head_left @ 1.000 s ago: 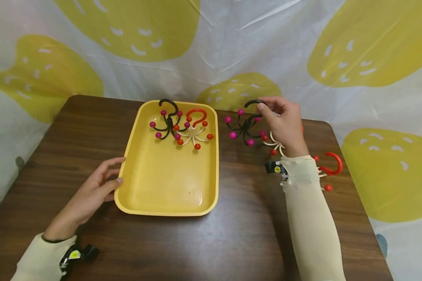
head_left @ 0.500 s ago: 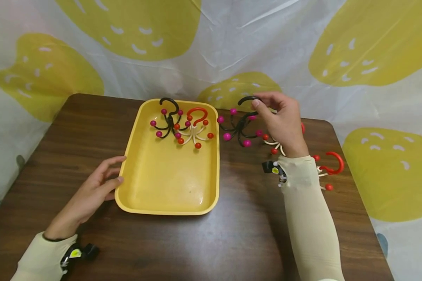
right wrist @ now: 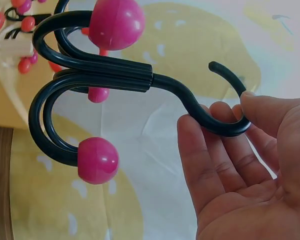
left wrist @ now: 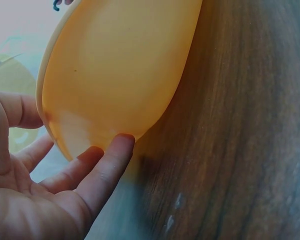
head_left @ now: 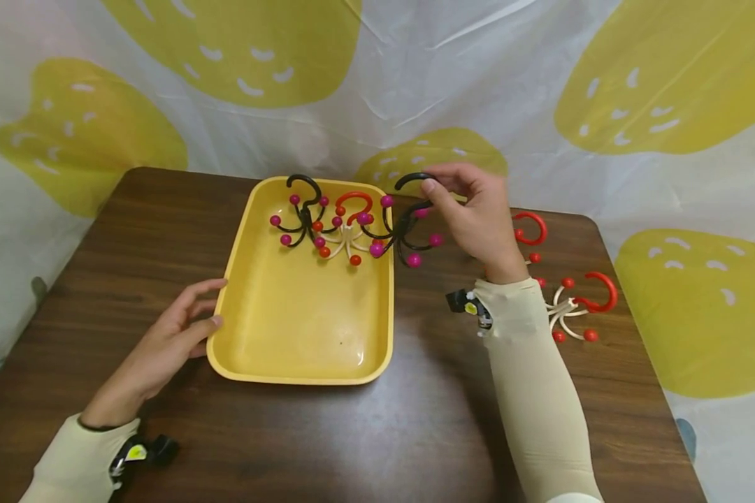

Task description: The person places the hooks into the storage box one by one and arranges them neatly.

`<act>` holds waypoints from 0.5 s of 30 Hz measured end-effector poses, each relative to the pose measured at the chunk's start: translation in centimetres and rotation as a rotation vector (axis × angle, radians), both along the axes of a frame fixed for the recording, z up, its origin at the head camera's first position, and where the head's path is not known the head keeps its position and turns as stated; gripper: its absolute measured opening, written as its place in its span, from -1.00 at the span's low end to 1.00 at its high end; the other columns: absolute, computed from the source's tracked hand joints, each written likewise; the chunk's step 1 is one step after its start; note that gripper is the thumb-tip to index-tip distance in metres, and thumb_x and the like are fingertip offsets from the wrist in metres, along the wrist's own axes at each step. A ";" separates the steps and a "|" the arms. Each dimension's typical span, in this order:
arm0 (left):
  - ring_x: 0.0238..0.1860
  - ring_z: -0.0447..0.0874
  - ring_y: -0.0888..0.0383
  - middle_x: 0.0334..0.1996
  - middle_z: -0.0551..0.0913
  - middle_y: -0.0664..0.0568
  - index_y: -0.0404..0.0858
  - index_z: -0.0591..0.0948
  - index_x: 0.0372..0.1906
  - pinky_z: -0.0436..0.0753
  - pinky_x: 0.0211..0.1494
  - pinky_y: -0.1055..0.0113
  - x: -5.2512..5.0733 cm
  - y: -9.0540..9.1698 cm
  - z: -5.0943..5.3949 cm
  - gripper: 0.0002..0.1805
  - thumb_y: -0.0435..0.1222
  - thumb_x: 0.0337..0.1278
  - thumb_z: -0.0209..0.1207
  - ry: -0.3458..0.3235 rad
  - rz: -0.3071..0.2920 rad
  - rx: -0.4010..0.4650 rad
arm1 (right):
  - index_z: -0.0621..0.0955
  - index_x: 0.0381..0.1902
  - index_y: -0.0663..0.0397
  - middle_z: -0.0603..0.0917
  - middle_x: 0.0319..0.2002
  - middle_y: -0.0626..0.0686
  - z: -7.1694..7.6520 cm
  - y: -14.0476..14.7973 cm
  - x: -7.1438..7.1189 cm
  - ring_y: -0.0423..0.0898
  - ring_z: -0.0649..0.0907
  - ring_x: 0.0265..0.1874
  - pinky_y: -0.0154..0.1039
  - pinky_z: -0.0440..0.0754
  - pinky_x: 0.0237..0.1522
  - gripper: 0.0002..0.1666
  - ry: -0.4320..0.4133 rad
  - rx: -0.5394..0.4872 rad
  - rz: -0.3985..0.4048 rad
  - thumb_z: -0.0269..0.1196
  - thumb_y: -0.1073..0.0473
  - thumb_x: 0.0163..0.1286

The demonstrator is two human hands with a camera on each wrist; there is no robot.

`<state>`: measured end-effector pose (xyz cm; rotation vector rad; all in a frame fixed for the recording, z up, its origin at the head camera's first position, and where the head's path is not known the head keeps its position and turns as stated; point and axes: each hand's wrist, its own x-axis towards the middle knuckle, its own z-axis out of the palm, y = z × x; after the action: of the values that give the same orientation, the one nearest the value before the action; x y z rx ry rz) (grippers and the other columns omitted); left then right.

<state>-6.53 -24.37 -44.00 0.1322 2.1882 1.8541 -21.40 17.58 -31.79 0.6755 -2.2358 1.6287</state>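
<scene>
My right hand (head_left: 478, 220) pinches the curved hook of a black hanger with pink balls (head_left: 403, 227), its arms over the right rim of the yellow tray (head_left: 302, 314). In the right wrist view, thumb and fingers of the hand (right wrist: 240, 160) grip the hook of the black hanger (right wrist: 115, 75). Inside the tray's far end lie another black hanger (head_left: 305, 216) and a white one with red balls and red hook (head_left: 347, 234). My left hand (head_left: 163, 346) touches the tray's left edge; in the left wrist view its extended fingers (left wrist: 112, 165) rest against the tray wall.
Right of the tray, a white hanger with a red hook (head_left: 563, 307) lies on the brown table (head_left: 440, 419). Behind it, another red hook (head_left: 535, 227) shows beside my right hand, partly hidden. A curtain with yellow shapes (head_left: 415, 77) hangs along the table's far side.
My right hand has moved left with the black hanger, from beside the tray to over its right rim. More of the hangers at the right shows. My left hand has stayed at the tray.
</scene>
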 end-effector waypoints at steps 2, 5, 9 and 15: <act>0.08 0.73 0.27 0.43 0.35 -0.43 -0.12 0.12 0.66 0.80 -0.02 0.27 0.0 0.0 0.0 -0.38 -0.24 0.69 0.00 0.006 -0.003 0.004 | 0.76 -0.01 0.35 0.85 -0.28 0.01 0.0 -0.6 0.0 -0.25 0.81 -0.27 -0.38 0.77 -0.14 -0.79 0.000 -0.006 0.022 0.36 0.35 0.46; 0.08 0.75 0.26 0.43 0.35 -0.43 -0.12 0.12 0.66 0.80 -0.02 0.27 -0.1 0.1 -0.1 -0.38 -0.25 0.70 0.00 0.012 -0.008 0.010 | 0.75 0.01 0.35 0.85 -0.24 0.18 0.0 -1.4 0.1 -0.20 0.82 -0.25 -0.33 0.79 -0.14 -0.78 -0.012 0.001 0.055 0.35 0.34 0.48; 0.08 0.74 0.26 0.44 0.35 -0.43 -0.12 0.11 0.66 0.80 -0.02 0.27 -0.1 0.1 0.0 -0.38 -0.23 0.70 0.00 0.007 -0.009 0.007 | 0.74 0.03 0.37 0.82 -0.20 0.29 -0.2 -2.7 0.1 -0.12 0.82 -0.24 -0.26 0.81 -0.16 -0.77 -0.035 0.006 0.101 0.33 0.34 0.50; 0.08 0.74 0.27 0.43 0.36 -0.43 -0.12 0.11 0.66 0.80 -0.01 0.27 0.0 0.0 -0.1 -0.37 -0.24 0.69 0.00 0.000 -0.008 0.001 | 0.73 0.05 0.36 0.81 -0.16 0.32 -0.7 -4.3 0.3 -0.07 0.83 -0.21 -0.26 0.80 -0.10 -0.76 -0.053 0.005 0.152 0.32 0.33 0.51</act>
<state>-6.56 -24.41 -44.07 0.1409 2.1828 1.8512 -21.08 13.27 -32.50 0.8313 -2.2752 1.7312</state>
